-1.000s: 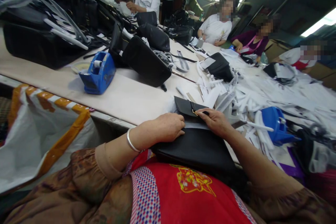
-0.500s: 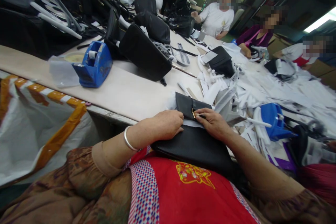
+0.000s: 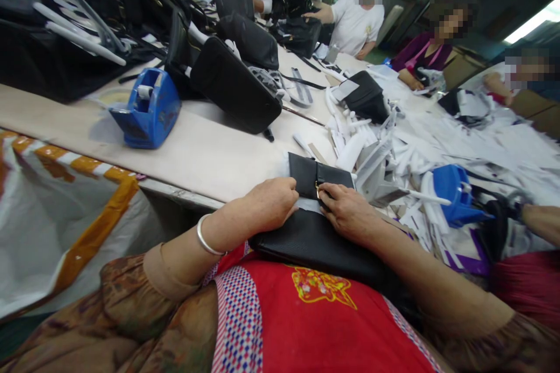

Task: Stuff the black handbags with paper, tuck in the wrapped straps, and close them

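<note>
A black leather-look bag rests against my red apron at the table's edge. Its flap lies away from me on the table, with a strap and a small gold buckle on it. Some white lining or padding shows between flap and body. My left hand is closed at the left edge of the bag, fingers curled on it. The fingers of my right hand are bent together over the strap by the buckle; its fingertips are partly hidden.
Blue tape dispensers stand at the left and right. Several black bags lie ahead. White paper and padding scraps cover the right side. A white sack with orange tape hangs at left. Co-workers work across the table.
My right hand has turned slightly, its fingers now lower over the strap and buckle. My left hand stays at the bag's edge. The view has shifted a little.
</note>
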{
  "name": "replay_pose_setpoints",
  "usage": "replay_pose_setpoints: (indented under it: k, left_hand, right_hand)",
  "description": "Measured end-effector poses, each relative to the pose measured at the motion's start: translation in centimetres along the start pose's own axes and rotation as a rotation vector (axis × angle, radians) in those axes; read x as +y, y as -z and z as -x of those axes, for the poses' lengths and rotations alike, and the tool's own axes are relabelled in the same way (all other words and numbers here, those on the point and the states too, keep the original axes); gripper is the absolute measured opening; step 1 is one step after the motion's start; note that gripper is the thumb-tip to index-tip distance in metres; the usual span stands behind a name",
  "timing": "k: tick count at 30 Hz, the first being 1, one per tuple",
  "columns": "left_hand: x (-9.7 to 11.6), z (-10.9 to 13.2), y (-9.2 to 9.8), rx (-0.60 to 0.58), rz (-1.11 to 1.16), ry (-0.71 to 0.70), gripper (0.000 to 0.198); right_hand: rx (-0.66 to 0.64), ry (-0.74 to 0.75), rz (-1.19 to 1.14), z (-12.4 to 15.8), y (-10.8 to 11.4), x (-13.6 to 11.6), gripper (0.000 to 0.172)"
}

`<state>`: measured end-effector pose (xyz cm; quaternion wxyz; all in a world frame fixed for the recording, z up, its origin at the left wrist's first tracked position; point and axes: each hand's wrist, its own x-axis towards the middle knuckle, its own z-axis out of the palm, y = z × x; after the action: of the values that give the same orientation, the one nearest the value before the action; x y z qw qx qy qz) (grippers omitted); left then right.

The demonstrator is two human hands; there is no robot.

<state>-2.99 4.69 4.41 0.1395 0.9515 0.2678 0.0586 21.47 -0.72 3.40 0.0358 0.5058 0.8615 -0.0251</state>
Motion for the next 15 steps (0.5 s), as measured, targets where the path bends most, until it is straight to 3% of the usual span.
replay_pose_setpoints:
  k: [8,15]
  left_hand:
    - [0.0,0.0,0.4,0.018,-0.025,-0.011,0.026]
    - [-0.2,0.0,0.7,0.032,-0.008,-0.008,0.024]
  right_hand:
    - [0.069,-0.01,-0.034,0.5,-0.4,0.5,0.039]
    - [0.229,0.007,-0.208,0.8,-0.8,1.2,0.037]
